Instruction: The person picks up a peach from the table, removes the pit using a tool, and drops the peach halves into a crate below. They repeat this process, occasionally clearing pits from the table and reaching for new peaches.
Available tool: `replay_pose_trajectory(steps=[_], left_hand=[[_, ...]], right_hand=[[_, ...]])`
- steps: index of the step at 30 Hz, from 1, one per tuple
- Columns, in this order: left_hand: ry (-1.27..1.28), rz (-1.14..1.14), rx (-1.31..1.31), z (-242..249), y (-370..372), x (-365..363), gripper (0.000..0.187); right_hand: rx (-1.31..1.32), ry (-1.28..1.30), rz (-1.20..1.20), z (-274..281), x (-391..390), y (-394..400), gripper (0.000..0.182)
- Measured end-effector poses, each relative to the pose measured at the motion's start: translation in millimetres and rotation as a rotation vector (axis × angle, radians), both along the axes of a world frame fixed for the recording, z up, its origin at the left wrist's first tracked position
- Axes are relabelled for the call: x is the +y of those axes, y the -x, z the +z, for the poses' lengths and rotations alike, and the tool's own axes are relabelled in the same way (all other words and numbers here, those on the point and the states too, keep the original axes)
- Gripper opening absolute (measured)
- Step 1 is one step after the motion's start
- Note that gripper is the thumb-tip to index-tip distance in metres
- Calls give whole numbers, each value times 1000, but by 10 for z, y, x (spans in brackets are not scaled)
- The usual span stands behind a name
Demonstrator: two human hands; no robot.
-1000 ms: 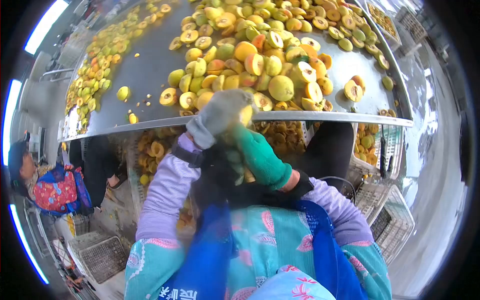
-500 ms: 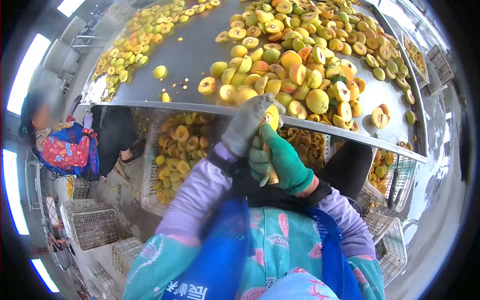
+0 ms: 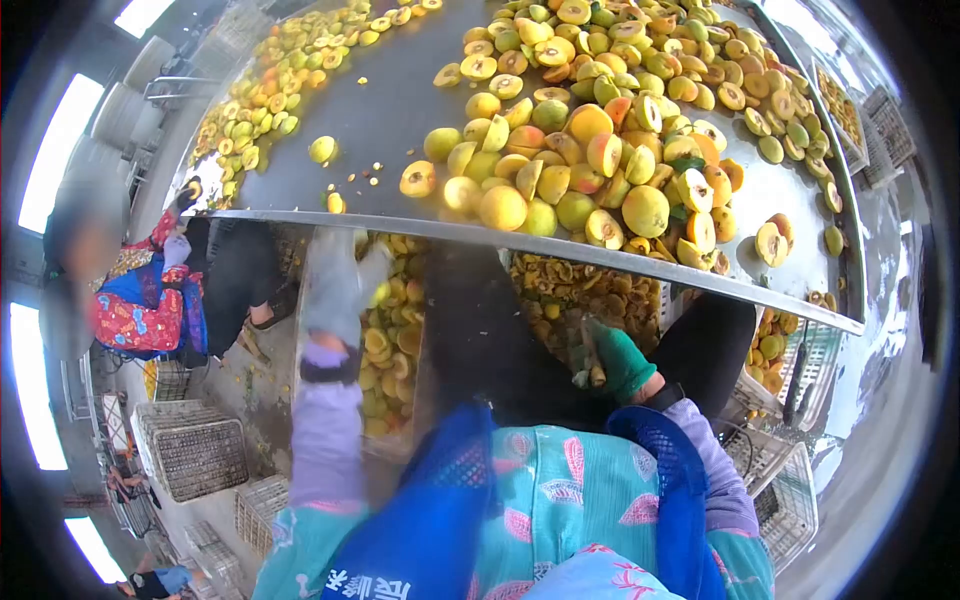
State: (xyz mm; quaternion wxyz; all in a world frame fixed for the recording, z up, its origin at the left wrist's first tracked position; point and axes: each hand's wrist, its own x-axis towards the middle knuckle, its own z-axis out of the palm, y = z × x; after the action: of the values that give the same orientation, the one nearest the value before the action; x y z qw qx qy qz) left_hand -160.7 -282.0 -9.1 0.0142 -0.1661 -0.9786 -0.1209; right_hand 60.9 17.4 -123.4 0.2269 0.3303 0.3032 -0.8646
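Note:
My left hand [image 3: 338, 290], in a grey glove and smeared by motion, is over the left side of a crate of yellow peach halves [image 3: 392, 345] below the table edge. Its fingers are too blurred to read. My right hand [image 3: 620, 362], in a green glove, is closed around a slim tool with a wooden handle [image 3: 597, 377]; its working end is hard to make out. That hand hovers above my lap, beside a crate of brownish-yellow peach scraps [image 3: 585, 300]. Cut peaches [image 3: 600, 150], many with the stone showing, are heaped on the metal table [image 3: 400, 221].
More peaches [image 3: 275, 95] lie along the table's far left. A person [image 3: 150, 290] sits at the left end of the table, one hand at its edge. Stacked plastic crates [image 3: 195, 450] stand on the floor at left, and others [image 3: 785, 480] at right.
My left hand has left the peach work at the table edge and swung left and down to the peach crate. My right hand has moved right and lower with the tool.

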Motion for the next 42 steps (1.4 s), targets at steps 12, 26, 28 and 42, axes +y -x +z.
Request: replay_pose_trajectory(steps=[12,26,28,42], left_hand=[[-63,-178,-349,175,1041,661,31],[-693,-512,80,-502,-337,1492,31],[-951,-420,-162,-243,-519,1666,33],[-1040,-420,-897,-215,-384,1782,35]], right_hand=[[491,-1043,-142,724,-209,463,36],[717,-1334,-151,812,-389,589,29],[654,-1234,-131,852,-390,583,30],[706,-721,-305,616,-544,529,39]])
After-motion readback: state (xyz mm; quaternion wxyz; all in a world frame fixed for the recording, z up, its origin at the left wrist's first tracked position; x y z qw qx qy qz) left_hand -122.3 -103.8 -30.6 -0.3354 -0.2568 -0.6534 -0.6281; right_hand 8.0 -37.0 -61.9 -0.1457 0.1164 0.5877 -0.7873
